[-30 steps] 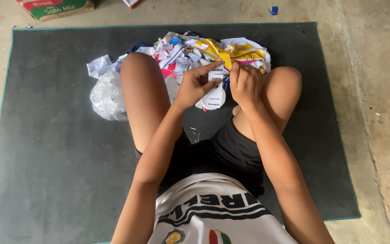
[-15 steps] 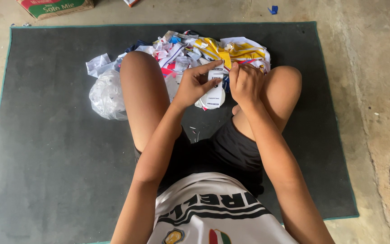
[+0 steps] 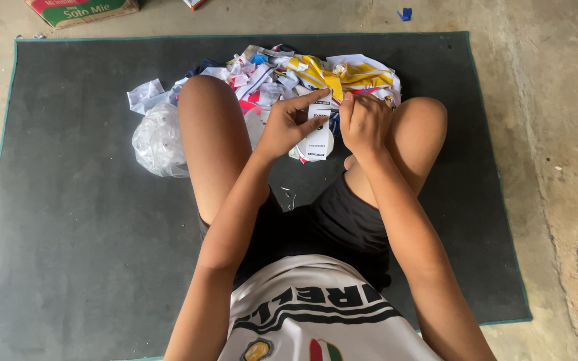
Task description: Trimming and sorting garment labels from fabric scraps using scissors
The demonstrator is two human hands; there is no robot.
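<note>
A small white paper tag (image 3: pixel 317 130) is pinched between the left hand (image 3: pixel 287 127) and the right hand (image 3: pixel 364 124), above the bent knees. A heap of colourful scraps (image 3: pixel 289 73) is spread just beyond on the dark mat (image 3: pixel 68 220).

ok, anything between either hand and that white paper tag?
Nothing visible. The left hand and the right hand both already hold the white paper tag at its top edge, above the gap between the knees. The pile of paper scraps lies behind it on the dark mat.
</note>
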